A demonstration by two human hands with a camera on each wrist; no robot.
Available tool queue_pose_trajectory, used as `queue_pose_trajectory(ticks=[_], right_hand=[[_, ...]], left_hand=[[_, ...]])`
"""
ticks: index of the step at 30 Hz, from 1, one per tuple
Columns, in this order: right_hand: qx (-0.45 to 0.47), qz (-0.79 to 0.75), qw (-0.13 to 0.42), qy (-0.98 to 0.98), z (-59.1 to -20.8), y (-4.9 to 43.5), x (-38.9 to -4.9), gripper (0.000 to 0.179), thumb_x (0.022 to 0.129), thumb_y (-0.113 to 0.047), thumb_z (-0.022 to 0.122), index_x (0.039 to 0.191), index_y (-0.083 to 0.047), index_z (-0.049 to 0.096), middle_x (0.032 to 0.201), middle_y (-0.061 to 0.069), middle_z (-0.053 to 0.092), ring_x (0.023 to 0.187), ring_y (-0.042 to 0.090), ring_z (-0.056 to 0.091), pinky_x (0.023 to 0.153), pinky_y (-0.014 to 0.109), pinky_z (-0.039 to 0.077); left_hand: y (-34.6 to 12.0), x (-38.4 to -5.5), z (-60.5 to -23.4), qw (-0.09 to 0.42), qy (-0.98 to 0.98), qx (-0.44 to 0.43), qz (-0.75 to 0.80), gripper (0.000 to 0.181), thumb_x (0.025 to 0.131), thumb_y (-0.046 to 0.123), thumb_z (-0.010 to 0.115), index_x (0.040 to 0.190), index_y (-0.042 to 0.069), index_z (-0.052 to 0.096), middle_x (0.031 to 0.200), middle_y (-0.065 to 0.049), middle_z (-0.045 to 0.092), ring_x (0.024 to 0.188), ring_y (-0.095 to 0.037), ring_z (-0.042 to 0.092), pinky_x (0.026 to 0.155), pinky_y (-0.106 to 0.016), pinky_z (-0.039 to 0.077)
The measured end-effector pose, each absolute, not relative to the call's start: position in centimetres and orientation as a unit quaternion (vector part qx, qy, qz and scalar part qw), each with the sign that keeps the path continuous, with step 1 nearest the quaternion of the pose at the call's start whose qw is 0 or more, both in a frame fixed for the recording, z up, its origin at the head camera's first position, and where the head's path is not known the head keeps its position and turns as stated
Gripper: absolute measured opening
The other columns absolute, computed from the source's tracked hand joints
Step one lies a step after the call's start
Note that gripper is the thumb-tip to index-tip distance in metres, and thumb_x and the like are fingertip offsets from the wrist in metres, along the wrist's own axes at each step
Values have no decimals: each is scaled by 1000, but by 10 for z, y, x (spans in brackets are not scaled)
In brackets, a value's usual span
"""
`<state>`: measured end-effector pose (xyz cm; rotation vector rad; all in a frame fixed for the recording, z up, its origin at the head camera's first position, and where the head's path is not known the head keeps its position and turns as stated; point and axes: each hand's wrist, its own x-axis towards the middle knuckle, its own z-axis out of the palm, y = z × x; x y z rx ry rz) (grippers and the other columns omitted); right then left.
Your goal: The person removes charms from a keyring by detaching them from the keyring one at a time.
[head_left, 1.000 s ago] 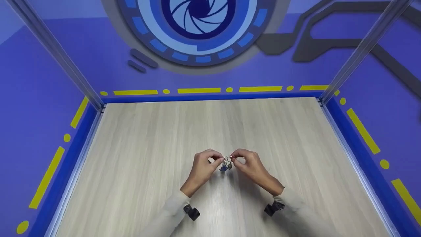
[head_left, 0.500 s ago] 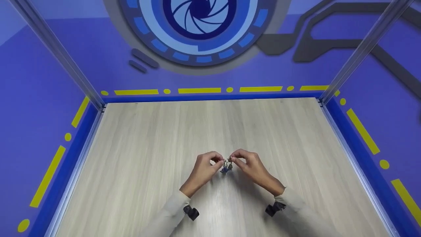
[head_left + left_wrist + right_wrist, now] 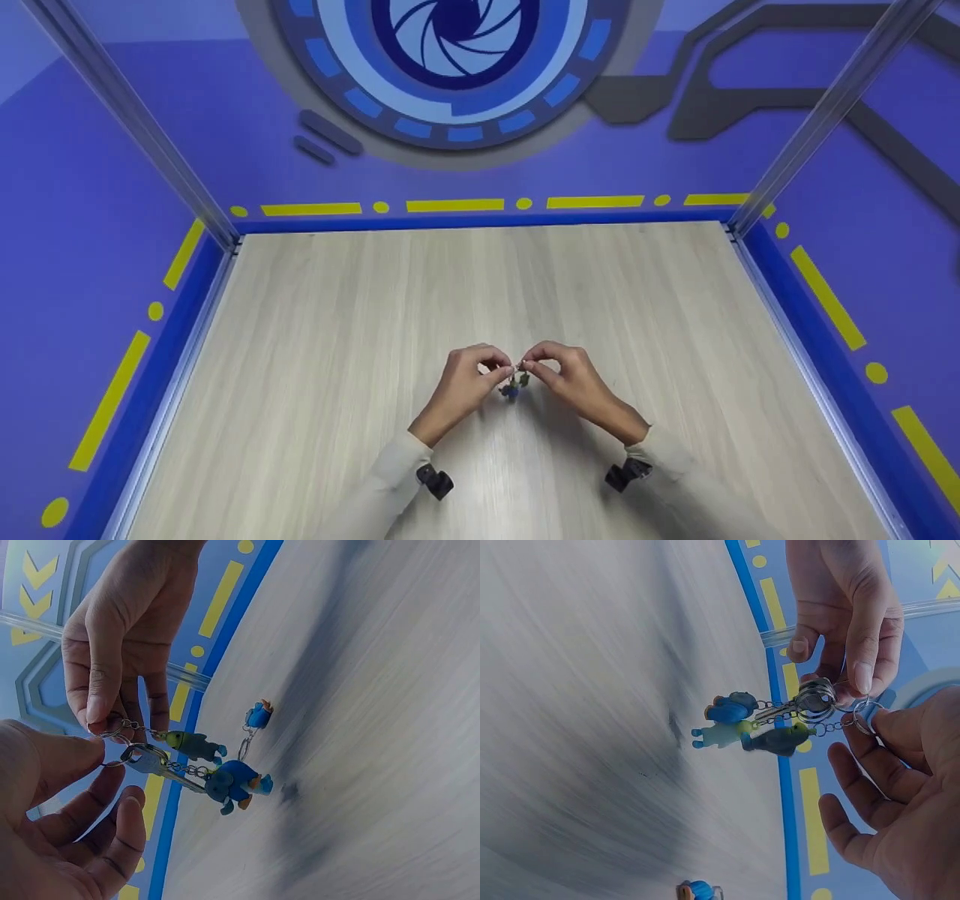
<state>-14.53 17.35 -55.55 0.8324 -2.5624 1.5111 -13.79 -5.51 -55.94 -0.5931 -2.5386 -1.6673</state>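
Note:
In the head view my left hand [image 3: 466, 384] and right hand [image 3: 576, 376] meet fingertip to fingertip above the table. My left thumb and fingers pinch a key ring [image 3: 815, 699] carrying a key [image 3: 148, 762] and a blue elephant-like charm [image 3: 234, 781] on a chain. Between my right thumb and forefinger is a thin split ring [image 3: 856, 720], from which a grey-green fish-like charm [image 3: 780, 739] hangs by a short chain. The two rings overlap at the fingertips. A pale figure charm [image 3: 721, 735] shows behind the fish in the right wrist view.
Another small blue-and-orange figurine [image 3: 259, 715] with a ring appears against the wooden table [image 3: 480, 285] in the left wrist view. Blue printed panels [image 3: 465, 180] and metal posts [image 3: 157, 127] enclose the table's back and sides.
My hands have come slightly closer, the left shifting a little right and down. The two rings are nearer each other, and the hanging charms have swung slightly.

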Motion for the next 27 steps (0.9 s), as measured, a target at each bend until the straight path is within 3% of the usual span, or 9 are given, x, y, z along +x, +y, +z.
queue_pose_trajectory(ticks=[5, 11, 18, 27], right_hand=[[276, 489, 46, -826, -559, 173, -146, 6, 104, -6, 75, 103, -9, 80, 100, 0, 81, 94, 19, 76, 85, 42, 62], [266, 492, 42, -828, -562, 174, -146, 5, 105, -9, 76, 101, -9, 80, 100, -1, 80, 94, 20, 75, 85, 40, 60], [241, 493, 18, -836, -562, 173, -145, 5, 105, -10, 76, 101, -10, 80, 98, -2, 81, 94, 15, 73, 85, 36, 59], [242, 522, -5, -818, -560, 171, -142, 8, 106, -8, 73, 101, -7, 80, 99, 3, 81, 95, 19, 75, 90, 34, 59]], left_hand=[[-59, -137, -559, 12, -812, -169, -559, 11, 97, 5, 83, 93, 15, 83, 92, 9, 77, 89, -9, 68, 84, -45, 58], [-66, -136, -560, -14, -793, -150, -590, 10, 95, 8, 84, 93, 17, 83, 94, 9, 76, 90, -11, 68, 81, -37, 52], [-70, -136, -567, -43, -772, -146, -618, 5, 98, 6, 80, 97, 10, 82, 94, 1, 75, 87, -14, 65, 67, -26, 53], [-69, -137, -571, -82, -792, -149, -586, 6, 101, 10, 79, 102, 5, 80, 98, -1, 78, 92, -16, 68, 77, -27, 53]])
